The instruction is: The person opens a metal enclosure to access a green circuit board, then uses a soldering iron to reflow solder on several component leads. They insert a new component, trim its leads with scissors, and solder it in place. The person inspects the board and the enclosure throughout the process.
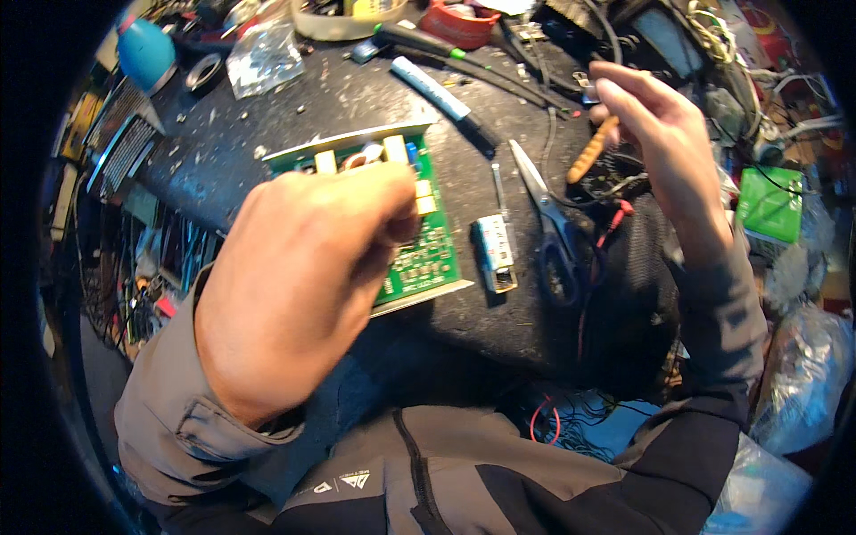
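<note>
My left hand (294, 259) lies curled over a green circuit board (437, 259) with pale metal side rails. Its fingertips are tucked under, so what they grip is hidden. Yellow block components (395, 150) show past the knuckles. At the upper right, my right hand (660, 120) has bent fingers around the upper end of a tan, ribbed handle (588, 156). That tool's other end is out of sight behind the hand. Between the hands lie scissors (546, 209) with dark handles and a small white-and-blue box-shaped piece (495, 252) with a thin metal rod (498, 185).
A blue-and-black tube (441, 98) and green-and-black pliers-like handles (455, 55) lie beyond the board. A clear plastic bag (265, 61) and blue bottle (145, 52) stand far left. Cables and a red probe (615, 223) crowd the right; a green packet (769, 205) lies beyond.
</note>
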